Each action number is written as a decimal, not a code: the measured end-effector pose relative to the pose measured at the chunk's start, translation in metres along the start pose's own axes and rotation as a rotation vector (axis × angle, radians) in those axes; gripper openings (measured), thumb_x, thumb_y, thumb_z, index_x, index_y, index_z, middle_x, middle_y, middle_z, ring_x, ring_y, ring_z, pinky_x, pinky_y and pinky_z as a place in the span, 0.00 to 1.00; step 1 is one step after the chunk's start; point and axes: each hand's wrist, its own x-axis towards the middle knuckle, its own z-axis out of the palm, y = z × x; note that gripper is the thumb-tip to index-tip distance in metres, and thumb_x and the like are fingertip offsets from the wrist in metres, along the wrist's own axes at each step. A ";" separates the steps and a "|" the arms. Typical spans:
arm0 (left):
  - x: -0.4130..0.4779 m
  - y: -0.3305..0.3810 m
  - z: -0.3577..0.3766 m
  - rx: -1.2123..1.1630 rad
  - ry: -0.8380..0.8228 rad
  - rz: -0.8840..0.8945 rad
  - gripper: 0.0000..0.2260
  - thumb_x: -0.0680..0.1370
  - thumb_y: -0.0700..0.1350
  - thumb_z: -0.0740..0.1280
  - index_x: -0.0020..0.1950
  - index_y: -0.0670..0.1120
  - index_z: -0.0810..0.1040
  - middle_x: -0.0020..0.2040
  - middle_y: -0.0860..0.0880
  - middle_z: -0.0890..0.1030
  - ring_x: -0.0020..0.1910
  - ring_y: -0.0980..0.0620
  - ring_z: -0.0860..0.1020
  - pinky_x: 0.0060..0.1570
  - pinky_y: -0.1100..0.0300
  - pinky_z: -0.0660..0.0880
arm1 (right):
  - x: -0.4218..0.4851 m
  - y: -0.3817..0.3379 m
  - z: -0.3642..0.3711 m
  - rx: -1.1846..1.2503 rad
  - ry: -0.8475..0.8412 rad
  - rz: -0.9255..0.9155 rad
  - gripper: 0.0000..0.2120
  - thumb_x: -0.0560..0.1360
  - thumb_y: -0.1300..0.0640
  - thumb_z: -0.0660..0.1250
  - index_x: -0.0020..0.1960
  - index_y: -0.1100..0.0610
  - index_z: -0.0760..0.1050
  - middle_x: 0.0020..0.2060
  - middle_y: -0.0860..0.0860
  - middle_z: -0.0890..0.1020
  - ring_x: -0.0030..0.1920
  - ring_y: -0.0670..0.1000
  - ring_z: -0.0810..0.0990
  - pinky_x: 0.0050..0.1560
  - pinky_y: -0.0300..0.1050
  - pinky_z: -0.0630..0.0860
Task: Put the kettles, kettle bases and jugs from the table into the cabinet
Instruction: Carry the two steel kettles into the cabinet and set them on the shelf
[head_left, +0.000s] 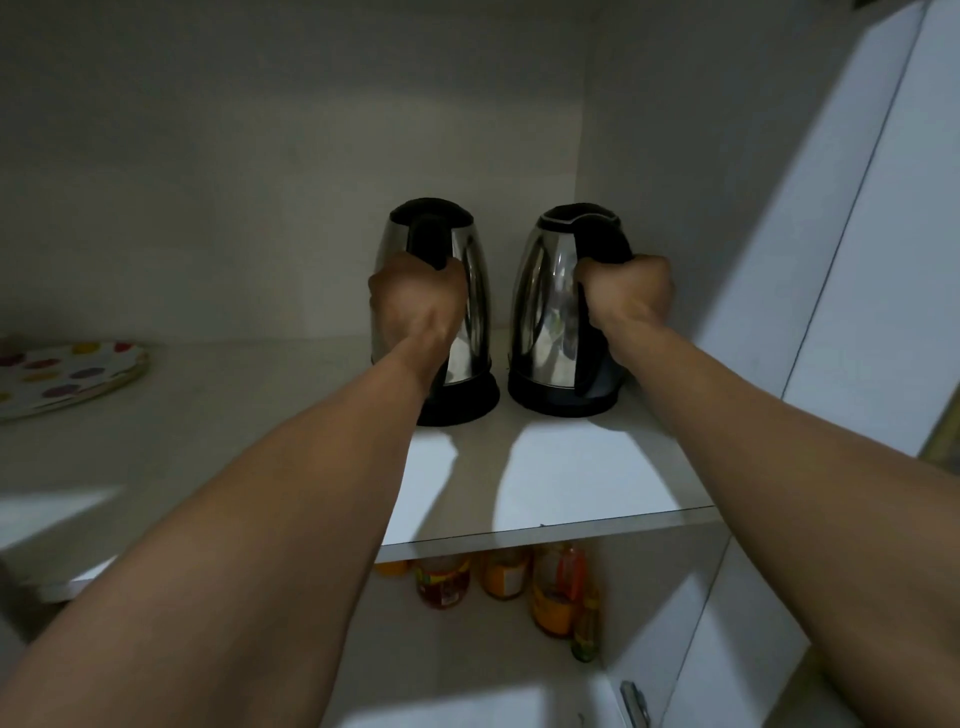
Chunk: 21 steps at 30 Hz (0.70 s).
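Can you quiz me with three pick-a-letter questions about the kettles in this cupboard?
1. Where do the kettles stand?
A. on the upper shelf
B. among the bottles
C. on the plate

2. How many kettles are there?
A. one
B. two
C. three

3. What are the hands doing?
A. hanging open
B. gripping the handles
C. lifting the plate

Answers:
1 A: both bases rest on the upper shelf, above the bottles.
2 B: left kettle, right kettle.
3 B: left hand and right hand close on the handles.
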 end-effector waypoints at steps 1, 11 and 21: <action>0.000 -0.001 0.000 -0.003 0.007 -0.003 0.11 0.76 0.50 0.65 0.44 0.42 0.76 0.43 0.46 0.79 0.40 0.50 0.77 0.36 0.62 0.70 | 0.000 0.000 0.000 0.000 -0.008 -0.003 0.19 0.57 0.47 0.67 0.41 0.59 0.81 0.37 0.57 0.85 0.39 0.61 0.85 0.40 0.58 0.84; 0.013 -0.003 0.005 -0.021 0.004 -0.044 0.15 0.75 0.52 0.65 0.45 0.39 0.79 0.41 0.44 0.81 0.39 0.45 0.81 0.35 0.59 0.75 | 0.013 0.008 0.006 -0.016 -0.042 0.003 0.18 0.60 0.46 0.67 0.41 0.60 0.80 0.38 0.57 0.85 0.40 0.60 0.85 0.41 0.55 0.84; 0.012 0.010 0.017 0.041 -0.065 0.013 0.14 0.77 0.50 0.65 0.36 0.43 0.71 0.32 0.51 0.73 0.28 0.56 0.71 0.24 0.64 0.66 | 0.021 0.013 0.003 -0.003 -0.077 0.010 0.20 0.58 0.46 0.68 0.41 0.61 0.80 0.38 0.60 0.85 0.40 0.62 0.85 0.40 0.59 0.84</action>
